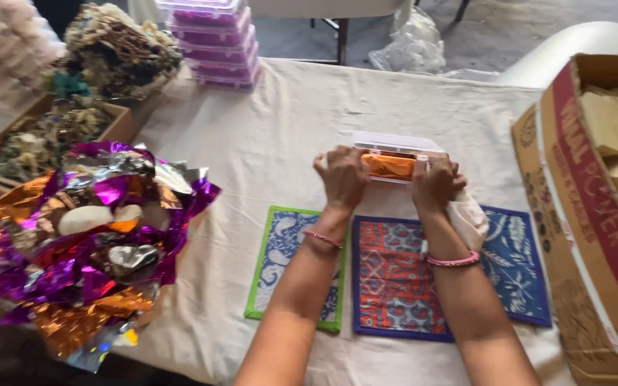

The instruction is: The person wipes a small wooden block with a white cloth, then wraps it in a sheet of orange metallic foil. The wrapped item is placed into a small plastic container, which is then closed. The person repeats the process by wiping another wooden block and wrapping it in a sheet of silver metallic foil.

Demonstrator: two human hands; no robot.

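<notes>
1. A clear plastic box with orange contents sits mid-table on the white cloth, beyond three printed mats.
2. The left hand grasps its left end, fingers curled over it.
3. The right hand clasps its right end, also holding a pale cloth.

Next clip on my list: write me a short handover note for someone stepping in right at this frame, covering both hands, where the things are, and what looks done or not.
Left hand: gripping the left end of the clear plastic box with orange filling.
Right hand: gripping its right end, with a white cloth under the wrist.
The box sits on the cream tablecloth, just beyond three printed fabric mats.
Done, apparently: a stack of purple-filled clear boxes at the far edge.
Left: whether the lid is fully shut cannot be told. Crumpled foil sheets lie at left, a cardboard carton of blocks at right.
</notes>
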